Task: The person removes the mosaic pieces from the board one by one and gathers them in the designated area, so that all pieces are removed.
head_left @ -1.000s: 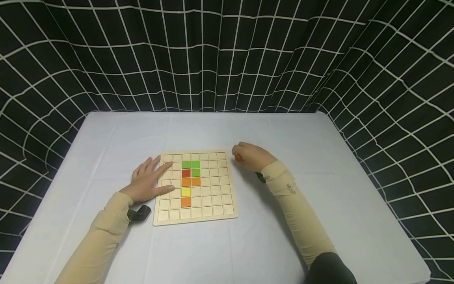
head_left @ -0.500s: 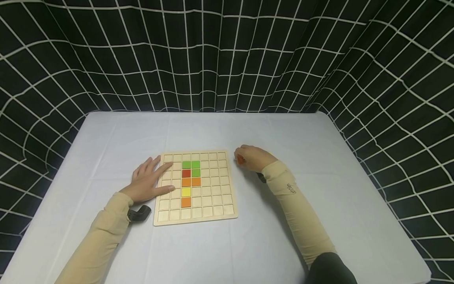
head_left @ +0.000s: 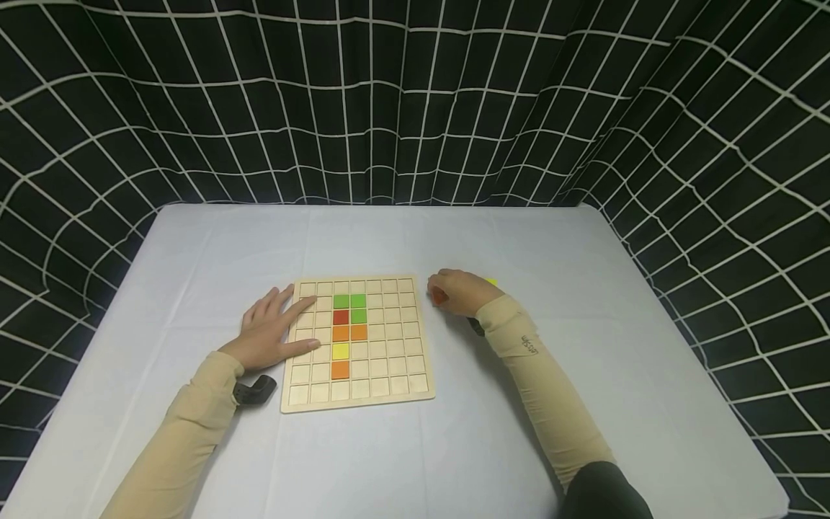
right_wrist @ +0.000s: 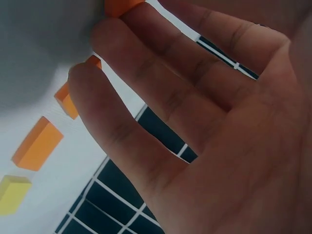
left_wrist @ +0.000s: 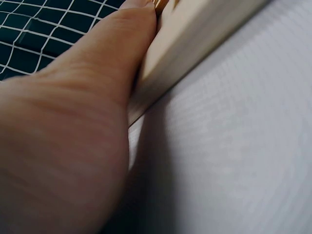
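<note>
My left hand [head_left: 272, 335] rests spread on the left edge of a wooden grid board [head_left: 389, 364], its thumb and index finger lying over the squares. The left wrist view shows the palm side of that hand [left_wrist: 73, 122] against the board's side [left_wrist: 180, 53]. Right of the board, my right hand [head_left: 463, 292] pinches an orange square tile [head_left: 439, 295], which looks darker in the shade of the fingers. At the top of the right wrist view, this orange tile [right_wrist: 122, 6] shows at the fingertips, while the other fingers of the hand [right_wrist: 195, 122] are loosely bent.
Set in the board are green tiles [head_left: 358, 308], a red tile [head_left: 340, 317], orange tiles [head_left: 340, 370] and a yellow tile [head_left: 340, 351]. Behind the right hand lie loose orange tiles [right_wrist: 38, 144] and a yellow tile [right_wrist: 13, 195] on the white table [head_left: 363, 461]. Dark gridded cloth [head_left: 389, 101] surrounds it.
My right hand has shifted slightly toward me and away from the board with the orange tile, uncovering more of a yellow tile behind it. The left hand stays in place.
</note>
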`<action>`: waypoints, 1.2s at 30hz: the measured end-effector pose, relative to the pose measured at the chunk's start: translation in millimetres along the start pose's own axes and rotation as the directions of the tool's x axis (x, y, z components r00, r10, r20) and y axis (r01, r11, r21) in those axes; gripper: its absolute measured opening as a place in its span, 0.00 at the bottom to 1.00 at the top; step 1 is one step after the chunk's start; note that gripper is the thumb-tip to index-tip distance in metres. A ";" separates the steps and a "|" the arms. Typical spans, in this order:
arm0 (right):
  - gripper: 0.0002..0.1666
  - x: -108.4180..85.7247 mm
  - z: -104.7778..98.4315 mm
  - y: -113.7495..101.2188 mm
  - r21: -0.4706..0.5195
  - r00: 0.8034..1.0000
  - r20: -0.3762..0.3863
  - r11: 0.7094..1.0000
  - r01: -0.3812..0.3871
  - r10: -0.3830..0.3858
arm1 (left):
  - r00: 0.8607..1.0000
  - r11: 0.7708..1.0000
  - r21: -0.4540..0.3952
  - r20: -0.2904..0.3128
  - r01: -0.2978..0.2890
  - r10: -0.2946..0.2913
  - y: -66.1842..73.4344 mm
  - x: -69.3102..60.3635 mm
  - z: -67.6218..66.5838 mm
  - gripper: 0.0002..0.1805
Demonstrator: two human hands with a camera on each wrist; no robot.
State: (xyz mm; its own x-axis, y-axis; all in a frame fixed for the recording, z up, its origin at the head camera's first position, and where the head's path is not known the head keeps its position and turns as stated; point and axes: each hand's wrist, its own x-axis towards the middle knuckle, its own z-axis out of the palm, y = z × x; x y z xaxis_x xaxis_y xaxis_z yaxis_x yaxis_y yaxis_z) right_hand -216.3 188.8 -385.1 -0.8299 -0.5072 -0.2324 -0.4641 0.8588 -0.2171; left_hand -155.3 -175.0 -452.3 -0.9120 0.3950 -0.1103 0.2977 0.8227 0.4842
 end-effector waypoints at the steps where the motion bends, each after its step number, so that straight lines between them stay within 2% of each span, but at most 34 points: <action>1: 0.09 0.0 0.6 0.2 0.002 1.000 0.000 1.000 0.001 -0.001 | 1.000 1.000 0.000 0.000 0.000 0.000 0.0 -0.1 0.1 0.46; 15: 0.09 2.1 3.2 1.8 -0.015 1.000 0.005 1.000 0.023 -0.023 | 1.000 1.000 -0.002 0.000 0.006 -0.006 0.2 -1.0 0.3 0.46; 22: 0.14 1.0 3.1 0.4 -0.005 1.000 0.006 1.000 -0.007 0.007 | 1.000 1.000 0.002 0.002 0.004 -0.004 -0.3 -0.9 1.0 0.47; 29: 0.12 1.3 1.7 -1.2 -0.022 1.000 0.008 1.000 -0.004 0.004 | 1.000 1.000 0.013 -0.001 0.002 -0.002 -2.0 0.7 1.5 0.47; 36: 0.17 -1.6 -6.0 -11.5 -0.030 0.999 -0.017 0.999 0.040 -0.041 | 1.000 1.000 0.010 -0.006 -0.006 0.006 0.0 0.3 0.2 0.47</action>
State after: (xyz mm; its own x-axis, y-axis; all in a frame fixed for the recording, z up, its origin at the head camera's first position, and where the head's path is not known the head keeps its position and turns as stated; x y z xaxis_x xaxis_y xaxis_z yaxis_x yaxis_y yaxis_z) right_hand -211.5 180.2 -376.6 -0.8157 -0.5402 -0.2068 -0.5058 0.8396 -0.1980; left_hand -155.5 -174.8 -452.6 -0.9118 0.3976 -0.1023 0.3060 0.8244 0.4762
